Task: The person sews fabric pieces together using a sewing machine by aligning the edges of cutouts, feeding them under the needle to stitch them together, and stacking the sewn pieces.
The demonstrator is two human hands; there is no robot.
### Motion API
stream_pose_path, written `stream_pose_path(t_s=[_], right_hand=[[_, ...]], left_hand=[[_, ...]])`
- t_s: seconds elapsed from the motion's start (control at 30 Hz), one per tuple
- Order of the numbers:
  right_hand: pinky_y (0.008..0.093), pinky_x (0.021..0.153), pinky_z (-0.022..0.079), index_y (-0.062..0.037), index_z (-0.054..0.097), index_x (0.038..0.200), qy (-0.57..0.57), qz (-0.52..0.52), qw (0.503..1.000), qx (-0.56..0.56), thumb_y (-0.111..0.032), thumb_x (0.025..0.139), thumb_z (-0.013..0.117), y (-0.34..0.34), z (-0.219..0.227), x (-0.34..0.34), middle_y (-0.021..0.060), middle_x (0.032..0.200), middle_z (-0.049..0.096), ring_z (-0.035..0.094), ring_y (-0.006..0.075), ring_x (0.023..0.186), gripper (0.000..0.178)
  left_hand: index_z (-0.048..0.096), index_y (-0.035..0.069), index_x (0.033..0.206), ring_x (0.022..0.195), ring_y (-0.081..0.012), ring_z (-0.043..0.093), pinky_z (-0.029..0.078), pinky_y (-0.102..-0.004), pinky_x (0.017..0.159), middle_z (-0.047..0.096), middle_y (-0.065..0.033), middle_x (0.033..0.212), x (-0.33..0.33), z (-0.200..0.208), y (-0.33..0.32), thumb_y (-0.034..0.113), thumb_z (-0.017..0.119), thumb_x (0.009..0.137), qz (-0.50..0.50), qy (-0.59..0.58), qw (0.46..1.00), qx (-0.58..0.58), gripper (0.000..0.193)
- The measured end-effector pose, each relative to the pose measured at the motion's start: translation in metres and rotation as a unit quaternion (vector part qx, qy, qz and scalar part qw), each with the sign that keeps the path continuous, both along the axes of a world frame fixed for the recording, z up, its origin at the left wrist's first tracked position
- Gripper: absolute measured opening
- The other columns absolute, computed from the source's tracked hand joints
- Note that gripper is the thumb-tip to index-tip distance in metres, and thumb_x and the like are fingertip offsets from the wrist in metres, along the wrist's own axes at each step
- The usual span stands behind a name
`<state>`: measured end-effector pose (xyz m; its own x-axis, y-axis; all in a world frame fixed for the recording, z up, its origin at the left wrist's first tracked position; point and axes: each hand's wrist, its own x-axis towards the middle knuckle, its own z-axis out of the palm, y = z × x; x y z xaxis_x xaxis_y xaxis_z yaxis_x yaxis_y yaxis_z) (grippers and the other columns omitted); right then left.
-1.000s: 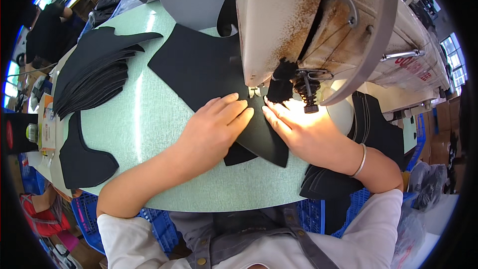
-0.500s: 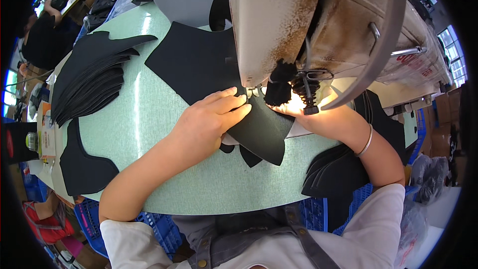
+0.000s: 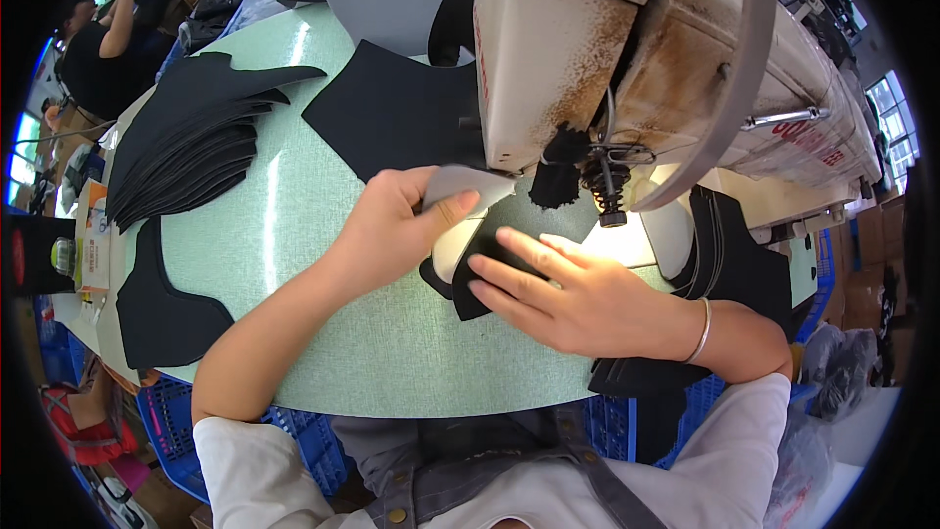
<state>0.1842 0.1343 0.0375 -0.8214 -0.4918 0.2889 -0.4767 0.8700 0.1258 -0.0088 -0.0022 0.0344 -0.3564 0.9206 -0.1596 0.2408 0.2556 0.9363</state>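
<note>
My left hand (image 3: pixel 387 230) pinches a light grey flap (image 3: pixel 465 182) between thumb and fingers, just left of the sewing machine's (image 3: pixel 548 49) needle area. Whether that flap is a separate piece or the turned-up underside of the black work is not clear. With fingers stretched out, my right hand (image 3: pixel 597 309) lies flat on a black cut piece (image 3: pixel 563 211) under the machine head. The machine's lamp lights this spot. The presser foot and needle are mostly hidden. Behind my left hand lies a large black panel (image 3: pixel 397 108), partly covered by the machine head.
A fanned stack of black pieces (image 3: pixel 186 152) lies at the left of the green table (image 3: pixel 411 362), with a single curved black piece (image 3: pixel 166 318) nearer me. More black pieces (image 3: pixel 725 245) rest at the right. Blue crates (image 3: pixel 612 421) stand below the table's front edge.
My left hand has lifted a grey flap beside the machine head. My right hand has come out from behind the thread tension spring, toward me and left, onto the black piece.
</note>
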Motion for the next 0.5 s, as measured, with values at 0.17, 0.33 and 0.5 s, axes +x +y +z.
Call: stream_pose_path(t_s=[0.17,0.33,0.5], right_hand=[[0.0306,0.087,0.053,-0.0006,0.067,0.107,-0.071,-0.053,0.996,-0.024,-0.015,0.072,0.064,0.002,-0.001,0.004,0.0111,0.101,0.062,0.063,0.0252,0.099,0.037],[0.0274,0.074,0.055,-0.0016,0.069,0.09,-0.057,-0.083,0.995,-0.009,-0.013,0.069,0.064,0.01,0.001,0.006,0.0094,0.097,0.061,0.063,0.0222,0.095,0.024],[0.0256,0.068,0.055,-0.0031,0.066,0.076,-0.032,-0.074,0.996,0.043,-0.015,0.063,0.063,0.016,0.0,0.007,0.0185,0.113,0.063,0.063,0.024,0.098,0.017]], left_hand=[[0.06,0.004,0.116,0.094,-0.0265,0.063,0.056,-0.0357,0.076,0.059,-0.0094,0.116,0.03,-0.008,-0.009,-0.002,0.069,0.067,-0.108,0.432,0.882,0.155,0.05],[0.062,0.002,0.114,0.102,-0.0278,0.062,0.055,-0.0361,0.08,0.06,-0.0102,0.113,0.026,-0.008,-0.014,-0.003,0.068,0.066,-0.123,0.415,0.893,0.125,0.049],[0.062,-0.002,0.113,0.105,-0.0315,0.061,0.052,-0.0371,0.09,0.06,-0.014,0.113,0.025,-0.007,-0.014,-0.003,0.066,0.067,-0.153,0.439,0.873,0.151,0.046]])
